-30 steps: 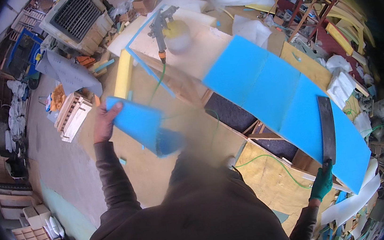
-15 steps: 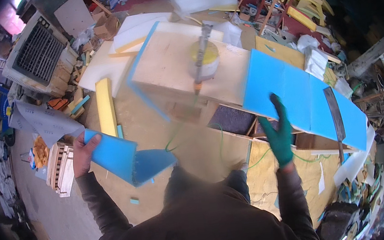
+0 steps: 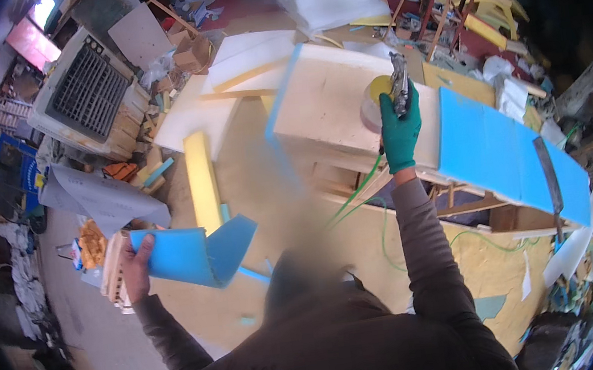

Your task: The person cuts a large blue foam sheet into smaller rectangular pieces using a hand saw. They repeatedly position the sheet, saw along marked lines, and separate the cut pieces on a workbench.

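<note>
My bare left hand [image 3: 138, 270] is closed on one end of a blue foam sheet [image 3: 177, 259], whose far end is folded up. In my right hand [image 3: 401, 129], in a green glove, is a metallic spray gun [image 3: 400, 84] with a green hose [image 3: 357, 194] trailing below. The gun is just beside a round tub [image 3: 371, 109] with a yellow top, which stands on a wooden frame [image 3: 326, 94] with a panelled top. Longer blue foam [image 3: 482, 142] covers the right part of that frame. A dark flat strip [image 3: 548, 174] lies across the foam.
A large grilled cooler unit [image 3: 85, 92] stands at the far left. Yellow foam strips [image 3: 202, 181] and white sheets [image 3: 183, 117] lie left of the frame. A grey printed sheet [image 3: 97, 200] and slatted wood pieces [image 3: 114, 268] are near my left hand. Scraps crowd the right side.
My right hand has moved up from the blue-covered frame and taken hold of the spray gun at the tub. My left hand still holds the blue foam sheet, now turned more level.
</note>
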Demonstrator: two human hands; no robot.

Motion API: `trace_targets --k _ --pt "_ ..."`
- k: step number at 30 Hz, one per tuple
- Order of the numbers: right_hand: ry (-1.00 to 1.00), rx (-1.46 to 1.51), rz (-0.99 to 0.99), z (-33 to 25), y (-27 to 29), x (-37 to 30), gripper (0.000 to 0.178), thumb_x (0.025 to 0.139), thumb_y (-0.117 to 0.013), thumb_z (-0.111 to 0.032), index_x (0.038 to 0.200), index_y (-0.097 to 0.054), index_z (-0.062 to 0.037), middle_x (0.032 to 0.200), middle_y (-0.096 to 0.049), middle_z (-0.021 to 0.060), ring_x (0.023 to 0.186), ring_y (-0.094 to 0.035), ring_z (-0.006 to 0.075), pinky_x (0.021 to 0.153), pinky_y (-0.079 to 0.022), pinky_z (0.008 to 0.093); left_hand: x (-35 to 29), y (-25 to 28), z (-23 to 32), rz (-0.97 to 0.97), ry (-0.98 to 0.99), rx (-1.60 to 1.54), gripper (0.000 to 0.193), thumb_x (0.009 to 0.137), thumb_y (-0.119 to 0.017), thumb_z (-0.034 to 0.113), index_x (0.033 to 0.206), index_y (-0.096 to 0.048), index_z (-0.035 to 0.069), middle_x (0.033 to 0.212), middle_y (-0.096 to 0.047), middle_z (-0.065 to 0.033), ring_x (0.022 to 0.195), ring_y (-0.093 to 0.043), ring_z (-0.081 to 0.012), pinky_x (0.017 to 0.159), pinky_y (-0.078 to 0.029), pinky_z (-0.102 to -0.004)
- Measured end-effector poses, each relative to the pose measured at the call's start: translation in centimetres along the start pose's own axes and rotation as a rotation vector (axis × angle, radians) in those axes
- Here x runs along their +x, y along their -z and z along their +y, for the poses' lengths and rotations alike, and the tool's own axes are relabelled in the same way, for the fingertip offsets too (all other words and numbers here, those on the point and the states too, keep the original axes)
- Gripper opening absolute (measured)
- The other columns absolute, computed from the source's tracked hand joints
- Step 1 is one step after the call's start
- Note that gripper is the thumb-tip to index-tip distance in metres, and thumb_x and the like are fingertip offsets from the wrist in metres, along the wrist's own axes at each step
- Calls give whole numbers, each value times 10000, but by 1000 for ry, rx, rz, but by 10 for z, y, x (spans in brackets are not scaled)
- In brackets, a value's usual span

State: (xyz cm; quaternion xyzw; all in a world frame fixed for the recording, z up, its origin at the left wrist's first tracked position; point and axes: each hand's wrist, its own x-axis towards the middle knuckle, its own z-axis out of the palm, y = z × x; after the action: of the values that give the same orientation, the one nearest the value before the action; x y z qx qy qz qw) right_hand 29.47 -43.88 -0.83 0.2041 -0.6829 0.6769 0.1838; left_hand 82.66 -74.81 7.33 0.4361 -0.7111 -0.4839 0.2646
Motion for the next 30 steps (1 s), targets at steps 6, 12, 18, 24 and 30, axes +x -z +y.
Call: trace_targets --k 6,12,18,24,30 --pt "-119 9 152 -17 -14 6 343 1047 -788 -200 1328 -734 -11 1138 -779 83 1022 -683 135 924 -539 330 76 0 -37 -67 2 -11 293 1014 -834 332 1081 -768 54 947 -725 16 847 -636 -89 787 -527 -289" --pt "-33 159 182 -79 3 -2 330 1063 -733 -89 1361 -744 52 1204 -755 36 1045 -664 97 888 -525 299 224 -54 -94 -387 82 19 274 1004 -832 288 1055 -773 25 895 -747 -10 797 -677 -116 742 -555 -308" --pt "-252 -129 150 -184 -28 -63 390 1077 -696 -73 1451 -701 38 1230 -729 16 1021 -633 86 873 -512 274 327 -96 -140 -630 109 292 289 979 -833 265 1116 -807 12 945 -793 -61 849 -733 -150 783 -600 -352" --pt "-477 -249 217 -191 -101 -89 438 1028 -741 -23 1460 -699 36 1176 -767 27 974 -686 87 849 -558 261 396 -149 -195 -880 64 228 377 971 -842 340 1144 -808 6 1000 -820 -115 890 -767 -218 839 -611 -389" --pt "-491 -235 320 -178 -147 -83 240 1030 -775 -79 1238 -783 40 999 -778 34 856 -678 76 752 -518 251 395 -170 -207 -1021 13 525 778 899 -831 571 1296 -725 -89 1262 -764 -310 1236 -735 -419 1055 -565 -496"
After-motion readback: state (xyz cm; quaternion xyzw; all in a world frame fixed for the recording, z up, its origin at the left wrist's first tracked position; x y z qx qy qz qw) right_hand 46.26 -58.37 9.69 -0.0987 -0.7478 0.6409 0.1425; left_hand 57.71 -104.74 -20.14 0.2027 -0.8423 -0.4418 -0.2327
